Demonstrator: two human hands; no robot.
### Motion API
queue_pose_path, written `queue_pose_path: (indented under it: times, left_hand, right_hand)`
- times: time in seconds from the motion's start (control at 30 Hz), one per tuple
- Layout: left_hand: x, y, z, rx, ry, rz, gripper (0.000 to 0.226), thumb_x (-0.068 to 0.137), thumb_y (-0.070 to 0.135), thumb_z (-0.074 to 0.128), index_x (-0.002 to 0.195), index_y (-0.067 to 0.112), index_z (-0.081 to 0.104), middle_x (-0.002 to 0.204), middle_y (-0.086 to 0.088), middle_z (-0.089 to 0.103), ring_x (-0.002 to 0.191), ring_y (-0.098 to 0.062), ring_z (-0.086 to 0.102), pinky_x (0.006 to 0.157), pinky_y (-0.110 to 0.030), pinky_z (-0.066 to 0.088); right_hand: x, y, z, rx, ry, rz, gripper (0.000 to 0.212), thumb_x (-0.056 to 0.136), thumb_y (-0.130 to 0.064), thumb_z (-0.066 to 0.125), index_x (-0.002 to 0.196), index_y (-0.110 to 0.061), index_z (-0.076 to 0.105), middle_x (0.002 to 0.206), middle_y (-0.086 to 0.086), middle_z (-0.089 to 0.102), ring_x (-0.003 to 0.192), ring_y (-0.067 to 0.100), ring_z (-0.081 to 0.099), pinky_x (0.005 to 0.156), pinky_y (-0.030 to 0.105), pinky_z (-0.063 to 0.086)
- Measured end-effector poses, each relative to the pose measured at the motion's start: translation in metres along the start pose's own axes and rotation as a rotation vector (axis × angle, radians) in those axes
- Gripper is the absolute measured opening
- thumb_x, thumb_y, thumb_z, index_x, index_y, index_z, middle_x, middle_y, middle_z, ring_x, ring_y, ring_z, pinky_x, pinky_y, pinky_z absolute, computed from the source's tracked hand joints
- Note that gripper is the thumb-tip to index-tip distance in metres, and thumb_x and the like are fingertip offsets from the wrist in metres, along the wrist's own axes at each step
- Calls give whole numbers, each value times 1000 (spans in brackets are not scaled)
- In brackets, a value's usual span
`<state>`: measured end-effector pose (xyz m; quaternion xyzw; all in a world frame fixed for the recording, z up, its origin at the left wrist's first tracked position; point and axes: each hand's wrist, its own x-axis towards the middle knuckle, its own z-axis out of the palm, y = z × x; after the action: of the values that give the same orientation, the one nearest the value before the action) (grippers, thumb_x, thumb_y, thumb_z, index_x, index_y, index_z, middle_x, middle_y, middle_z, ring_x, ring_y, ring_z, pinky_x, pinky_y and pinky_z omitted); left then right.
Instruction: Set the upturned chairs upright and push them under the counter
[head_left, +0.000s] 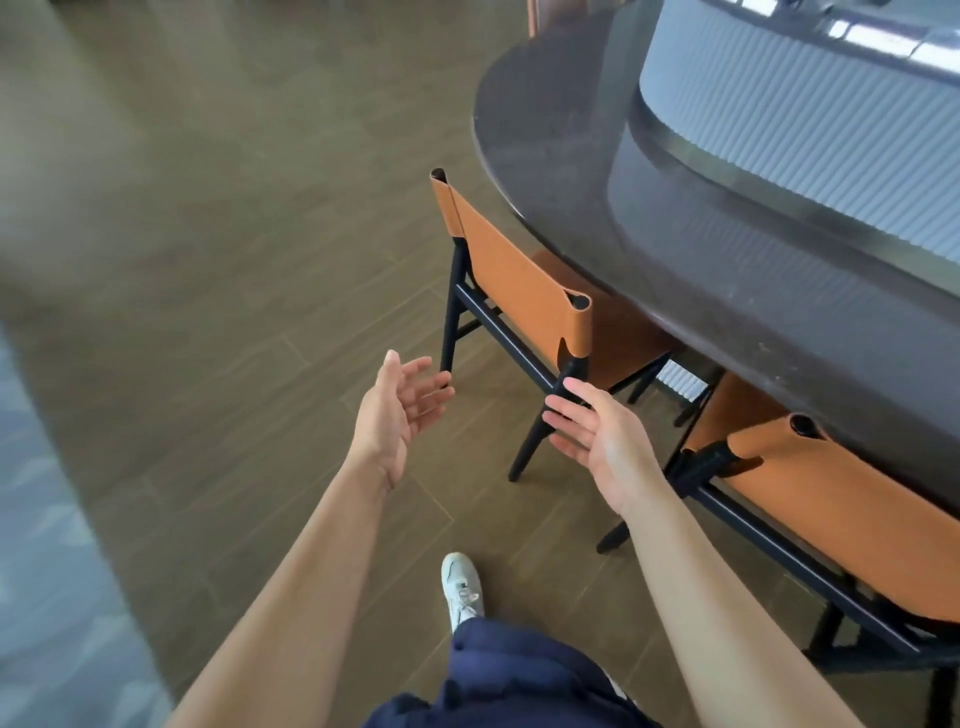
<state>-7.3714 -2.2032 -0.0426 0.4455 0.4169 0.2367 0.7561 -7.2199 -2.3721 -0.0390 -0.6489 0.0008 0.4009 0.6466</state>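
Observation:
A chair with a tan leather back (511, 270) and black frame stands upright, its seat tucked under the dark counter top (597, 171). A second tan chair (831, 499) stands upright to its right, also partly under the counter. My left hand (400, 405) hovers open, palm turned inward, just left of the first chair's rear leg. My right hand (597, 431) is open with straight fingers, in front of the chair's right rear post; whether it touches the post I cannot tell. Neither hand holds anything.
The counter has a ribbed grey base (779, 104) curving along the right. Wood-look floor (208, 260) spreads to the left and front. My white shoe (461, 587) and dark blue shorts (519, 675) show at the bottom.

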Motion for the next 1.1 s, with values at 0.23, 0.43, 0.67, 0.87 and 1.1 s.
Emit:
queue_pose_path:
  times: [0.23, 0.43, 0.67, 0.87, 1.1]
  left_hand:
    - [82, 49, -10, 56, 26, 3, 48, 103, 48, 29, 118, 15, 62, 103, -7, 74, 100, -23, 70, 89, -36, 51]
    - [147, 70, -10, 43, 39, -27, 46, 101, 49, 34, 118, 16, 61, 105, -7, 74, 99, -23, 70, 88, -38, 52]
    - [209, 83, -7, 65, -40, -115, 42, 101, 47, 39, 116, 15, 60, 102, -6, 75, 98, -23, 71, 84, -37, 53]
    - [281, 114, -9, 177, -167, -209, 40, 100, 45, 43, 119, 13, 58, 103, -7, 74, 97, -23, 71, 91, -42, 53]
    - [356, 151, 9, 297, -309, -312, 37, 100, 42, 45, 118, 13, 57, 108, -9, 72, 103, -25, 68, 99, -48, 48]
  right_hand:
    - [80, -36, 51, 26, -62, 0, 22, 97, -35, 55, 114, -25, 64, 106, 0, 75, 96, 17, 72, 84, 36, 58]
    - [132, -61, 85, 0, -91, 24, 21, 99, -35, 49, 111, -24, 62, 106, 2, 75, 96, 19, 73, 82, 35, 58]
    - [172, -67, 110, 73, -40, 84, 26, 99, -37, 48, 116, -20, 59, 103, 3, 76, 95, 20, 73, 79, 34, 57]
    - [213, -69, 144, 250, 71, 128, 33, 99, -39, 47, 119, -15, 57, 105, 7, 75, 96, 22, 73, 79, 37, 55]
    - [247, -76, 172, 555, 273, 162, 30, 100, -34, 50, 114, -8, 55, 108, 15, 73, 93, 26, 73, 74, 37, 55]
